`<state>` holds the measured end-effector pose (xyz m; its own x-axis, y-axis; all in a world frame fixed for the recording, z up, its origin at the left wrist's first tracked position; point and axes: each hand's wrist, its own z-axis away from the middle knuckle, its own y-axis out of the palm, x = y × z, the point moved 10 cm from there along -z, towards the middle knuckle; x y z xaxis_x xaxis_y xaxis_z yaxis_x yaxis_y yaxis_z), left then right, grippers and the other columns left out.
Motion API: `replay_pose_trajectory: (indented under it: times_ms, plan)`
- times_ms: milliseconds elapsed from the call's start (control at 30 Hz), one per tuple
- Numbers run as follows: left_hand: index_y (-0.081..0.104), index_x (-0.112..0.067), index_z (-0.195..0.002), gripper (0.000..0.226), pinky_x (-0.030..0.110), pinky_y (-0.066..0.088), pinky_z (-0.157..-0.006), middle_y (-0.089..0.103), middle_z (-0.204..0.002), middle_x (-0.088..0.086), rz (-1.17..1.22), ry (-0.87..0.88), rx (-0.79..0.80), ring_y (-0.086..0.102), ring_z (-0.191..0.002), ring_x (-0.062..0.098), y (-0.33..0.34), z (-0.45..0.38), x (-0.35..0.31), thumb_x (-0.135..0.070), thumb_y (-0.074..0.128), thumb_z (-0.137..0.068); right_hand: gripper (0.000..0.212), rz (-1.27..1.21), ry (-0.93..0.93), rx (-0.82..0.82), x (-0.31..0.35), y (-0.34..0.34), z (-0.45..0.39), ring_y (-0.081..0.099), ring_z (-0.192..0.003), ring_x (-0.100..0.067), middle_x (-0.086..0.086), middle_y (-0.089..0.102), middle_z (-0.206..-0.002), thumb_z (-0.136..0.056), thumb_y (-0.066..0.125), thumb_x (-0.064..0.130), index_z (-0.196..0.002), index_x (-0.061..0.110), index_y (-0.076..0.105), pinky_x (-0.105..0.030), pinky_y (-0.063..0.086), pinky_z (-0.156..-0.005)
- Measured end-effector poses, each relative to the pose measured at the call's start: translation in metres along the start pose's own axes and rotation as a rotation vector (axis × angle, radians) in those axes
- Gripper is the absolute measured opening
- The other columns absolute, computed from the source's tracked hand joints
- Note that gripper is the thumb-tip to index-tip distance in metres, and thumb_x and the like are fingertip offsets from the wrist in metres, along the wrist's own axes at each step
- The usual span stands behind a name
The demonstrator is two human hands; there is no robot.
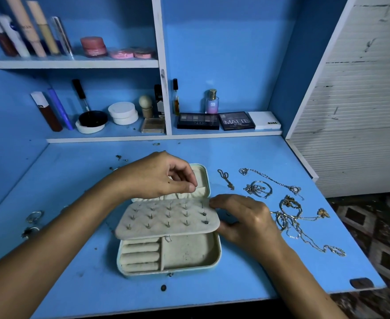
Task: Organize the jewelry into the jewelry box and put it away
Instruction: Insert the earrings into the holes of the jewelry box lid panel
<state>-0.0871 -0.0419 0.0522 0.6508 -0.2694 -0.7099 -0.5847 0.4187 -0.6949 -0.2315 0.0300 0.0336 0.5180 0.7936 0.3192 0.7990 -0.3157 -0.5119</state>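
Right hand (247,221) sits at right edge of the earring panel (168,218), fingertips touching its upper right corner, thumb near the lower right corner; fingers curled, looks like pinching the panel edge. Left hand (159,174) hovers over the lid half of the jewelry box (169,256), thumb and forefinger pinched together; whatever is between them is too small to tell. Box lies open at centre of the blue bench (74,284); near half shows ring rolls at left and a bare compartment at right. Panel is propped over the hinge, studded with earring posts, two dark studs at its right side. Small dark stud (163,287) lies on bench just in front of box. Rings (33,216) lie at far left, apart from box. Tangle of chains and bangles (290,212) lies right of box, beside right hand; small necklace (225,178) further back. Tiny earrings (119,157) scattered behind left hand. Beyond, lower shelf holds eyeshadow palettes (217,120), perfume bottle (212,101), compacts; upper shelf holds tubes and pink jars (93,46).
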Motion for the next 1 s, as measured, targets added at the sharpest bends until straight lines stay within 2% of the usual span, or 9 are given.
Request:
replay_pose_trajectory:
  times_ms: [200,467,667,900,1000]
  plan:
    - [0.075,-0.027,-0.087,0.009,0.013,0.049,-0.067,0.075,-0.08,-0.012,0.044,-0.03,0.022,0.068,-0.074,0.001,0.004,0.0,0.002,-0.018,0.076,-0.086,0.018,-0.025,0.0,-0.009,0.0,-0.001,-0.001,0.071,-0.078,-0.018,-0.001,0.074,-0.087,-0.084,0.075,0.021,-0.09,0.005,0.073,-0.032,0.057,-0.063]
    - [0.076,-0.023,-0.093,0.007,0.013,0.052,-0.077,0.075,-0.087,-0.011,0.039,0.012,0.122,0.071,-0.082,0.004,0.015,-0.001,-0.005,-0.022,0.075,-0.086,0.018,-0.003,0.025,0.005,-0.001,0.0,-0.001,0.071,-0.075,-0.018,-0.002,0.074,-0.087,-0.082,0.078,0.02,-0.089,0.005,0.074,-0.032,0.056,-0.063]
    - [0.075,-0.026,-0.093,0.007,0.02,0.052,-0.086,0.074,-0.091,-0.018,-0.018,0.055,0.168,0.068,-0.088,-0.001,0.021,-0.004,-0.009,-0.028,0.074,-0.087,0.018,0.002,0.031,0.003,-0.001,0.0,-0.001,0.072,-0.075,-0.02,-0.002,0.074,-0.086,-0.086,0.073,0.023,-0.089,0.005,0.075,-0.033,0.056,-0.061]
    - [0.076,-0.024,-0.094,0.008,0.024,0.053,-0.086,0.074,-0.09,-0.018,-0.058,0.09,0.195,0.069,-0.088,0.002,0.026,-0.007,-0.011,-0.027,0.074,-0.087,0.02,0.007,0.016,0.006,-0.002,0.001,0.001,0.072,-0.077,-0.019,-0.002,0.075,-0.089,-0.085,0.075,0.024,-0.09,0.004,0.075,-0.032,0.056,-0.064]
    - [0.077,-0.024,-0.094,0.008,0.017,0.051,-0.079,0.073,-0.088,-0.019,-0.062,0.09,0.199,0.068,-0.084,0.0,0.027,-0.008,-0.01,-0.026,0.074,-0.087,0.021,0.001,0.029,0.004,-0.003,0.001,0.001,0.073,-0.08,-0.018,-0.002,0.075,-0.09,-0.086,0.074,0.024,-0.09,0.004,0.076,-0.032,0.057,-0.065]
